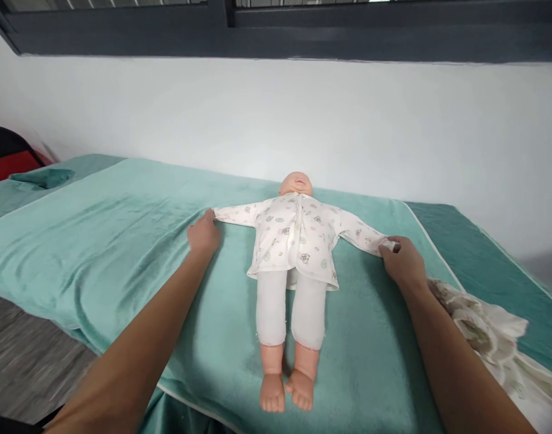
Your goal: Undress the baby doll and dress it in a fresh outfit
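A baby doll [290,265] lies on its back on a teal towel [122,241], arms spread wide. It wears a white printed jacket [294,238] and white leggings, with bare feet toward me. My left hand [203,234] is closed at the end of the doll's left-side sleeve cuff. My right hand [402,260] pinches the cuff of the other sleeve at the right.
A printed white cloth [493,343] lies crumpled at the right, beside my right forearm. A folded teal cloth [43,178] sits at the far left of the bed. A white wall stands just behind the bed; grey floor shows at lower left.
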`<state>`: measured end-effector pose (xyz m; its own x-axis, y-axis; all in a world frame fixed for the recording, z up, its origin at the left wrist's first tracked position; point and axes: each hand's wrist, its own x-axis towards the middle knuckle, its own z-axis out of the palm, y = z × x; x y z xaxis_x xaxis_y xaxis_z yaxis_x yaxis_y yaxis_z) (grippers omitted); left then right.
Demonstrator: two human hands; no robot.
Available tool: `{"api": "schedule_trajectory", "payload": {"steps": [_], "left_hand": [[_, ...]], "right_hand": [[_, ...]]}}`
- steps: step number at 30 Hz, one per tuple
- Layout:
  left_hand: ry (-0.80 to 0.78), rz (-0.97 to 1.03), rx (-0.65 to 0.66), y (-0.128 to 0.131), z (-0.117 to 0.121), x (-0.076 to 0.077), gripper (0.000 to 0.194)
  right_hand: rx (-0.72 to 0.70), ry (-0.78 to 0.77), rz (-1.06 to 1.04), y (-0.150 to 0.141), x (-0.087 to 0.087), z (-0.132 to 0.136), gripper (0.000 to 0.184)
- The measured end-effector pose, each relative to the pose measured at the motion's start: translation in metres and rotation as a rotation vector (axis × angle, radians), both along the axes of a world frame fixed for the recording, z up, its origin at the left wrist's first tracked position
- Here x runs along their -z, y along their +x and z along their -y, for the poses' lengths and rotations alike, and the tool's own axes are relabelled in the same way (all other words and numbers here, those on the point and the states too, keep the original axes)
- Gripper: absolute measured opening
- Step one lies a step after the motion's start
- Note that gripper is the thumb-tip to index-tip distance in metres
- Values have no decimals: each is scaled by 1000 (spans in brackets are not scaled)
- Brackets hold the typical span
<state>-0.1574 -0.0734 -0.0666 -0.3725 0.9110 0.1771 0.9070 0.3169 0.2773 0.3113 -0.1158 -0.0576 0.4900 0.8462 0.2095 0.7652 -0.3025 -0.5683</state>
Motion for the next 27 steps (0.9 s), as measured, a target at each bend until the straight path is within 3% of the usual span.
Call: {"api": "schedule_trajectory", "payload": {"steps": [7,12,19,23,27], "left_hand": [[55,25,-31,0,0,4,56],[98,81,36,0,4,8,59],[285,120,66,8,25,11,59],[368,166,222,28,56,12,44],[289,202,559,51,96,10,28]], "right_hand": [[36,193,22,2,7,-20,52],[12,310,100,-12,17,-12,54],[-291,481,187,-64,17,18,32],[-365,381,-27,-98,11,42,33],[-349,186,-244,-115,4,58,39]]}}
